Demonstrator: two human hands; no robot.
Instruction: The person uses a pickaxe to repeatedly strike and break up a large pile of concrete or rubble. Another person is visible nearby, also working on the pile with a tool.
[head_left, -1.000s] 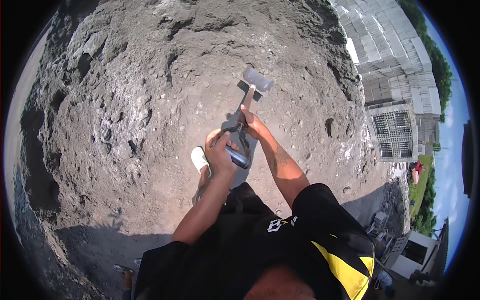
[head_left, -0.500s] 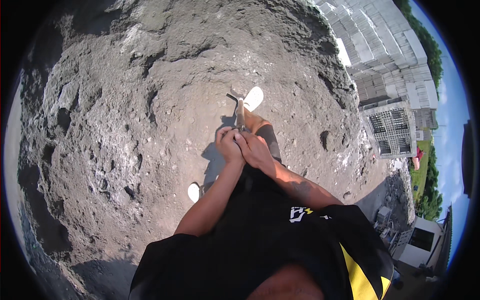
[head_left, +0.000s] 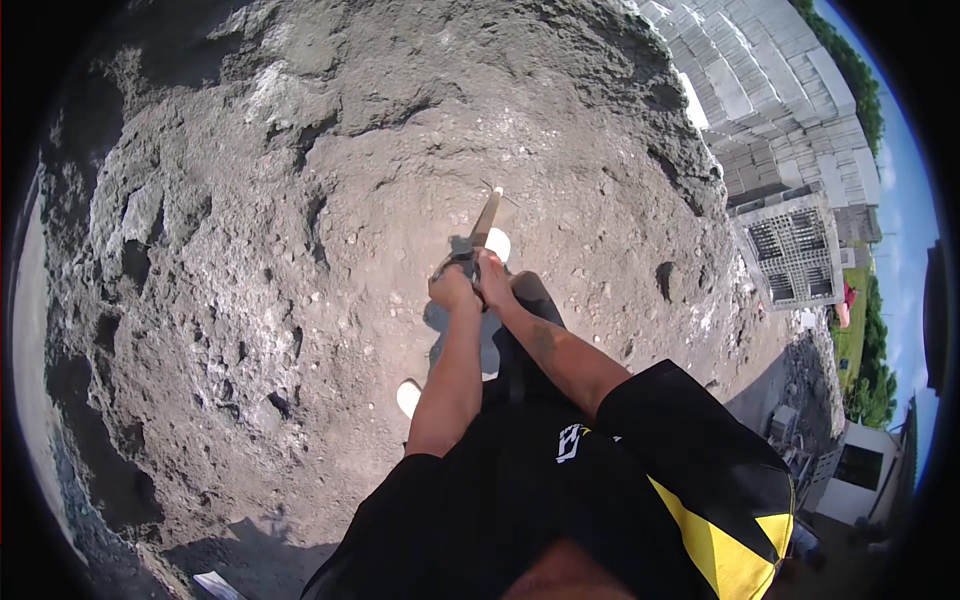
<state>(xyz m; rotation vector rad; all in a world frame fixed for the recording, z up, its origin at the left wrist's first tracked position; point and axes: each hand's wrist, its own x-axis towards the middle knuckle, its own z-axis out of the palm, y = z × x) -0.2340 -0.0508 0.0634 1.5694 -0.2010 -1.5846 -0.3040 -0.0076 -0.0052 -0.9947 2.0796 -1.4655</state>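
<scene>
Both of my hands are wrapped round the wooden handle of a pickaxe, held out in front of me and pointing away. Its thin metal head crosses the far end of the handle, over the loose soil. My left hand is closed at the near end, and my right hand is closed close beside it. The fingers partly hide the handle's near end. Beneath and around the tool lies grey-brown dirt with small stones.
A rough earth bank rises ahead and to the left. Grey blocks are stacked at the far right, near a plastic pallet. My white shoes stand on the dirt. A white building is at the right.
My arms have stretched farther forward, and the pickaxe reaches farther out, its head now higher in the picture and slightly right. Both hands have stayed on the handle.
</scene>
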